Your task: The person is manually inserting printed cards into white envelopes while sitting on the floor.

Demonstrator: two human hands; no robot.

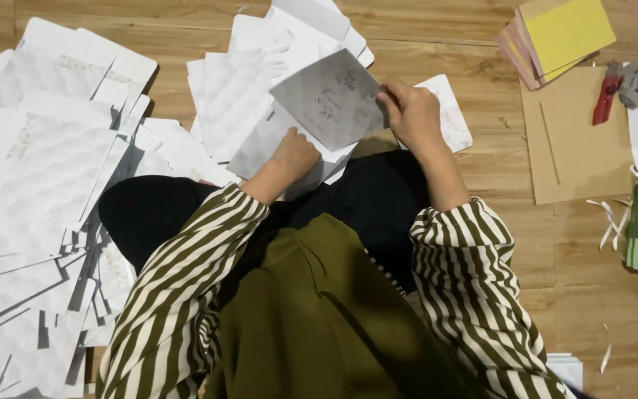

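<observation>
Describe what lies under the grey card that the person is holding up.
Under the grey card, pinched by the right hand, lies a stack of white embossed sheets on the wooden floor. The left hand rests on them. Whatever the card covers is hidden.

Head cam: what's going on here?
A person in striped sleeves sits on a wooden floor handling white paper. The right hand pinches the edge of a grey-white sheet, raised and tilted. The left hand presses on the small paper stack beneath it. A large heap of similar white sheets lies to the left; coloured card, brown card and a red cutter sit to the right.
</observation>
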